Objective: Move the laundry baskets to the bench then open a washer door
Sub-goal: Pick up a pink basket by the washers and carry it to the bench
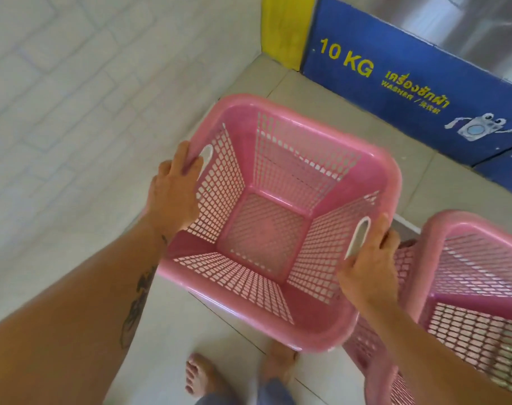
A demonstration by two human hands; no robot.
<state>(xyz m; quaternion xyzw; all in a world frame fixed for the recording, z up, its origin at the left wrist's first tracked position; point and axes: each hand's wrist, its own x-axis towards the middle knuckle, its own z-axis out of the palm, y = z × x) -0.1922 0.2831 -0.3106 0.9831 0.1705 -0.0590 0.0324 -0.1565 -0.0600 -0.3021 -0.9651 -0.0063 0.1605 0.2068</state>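
Pink basket (278, 223), seemingly empty, between hands (173, 185).

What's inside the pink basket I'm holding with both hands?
Nothing: the pink basket is empty, with bare mesh floor and walls visible. The left hand and right hand grip its handle rims. The floor beneath shows only through the mesh.

Both arms are bare, no sleeves in view; the left forearm (82, 311) carries dark tattoo markings along its inner edge, running up to the wrist near the left hand (173, 188); the right hand (368, 270) wears nothing; bare feet (199, 375) show below, beside grey-blue trouser hems (270, 391).
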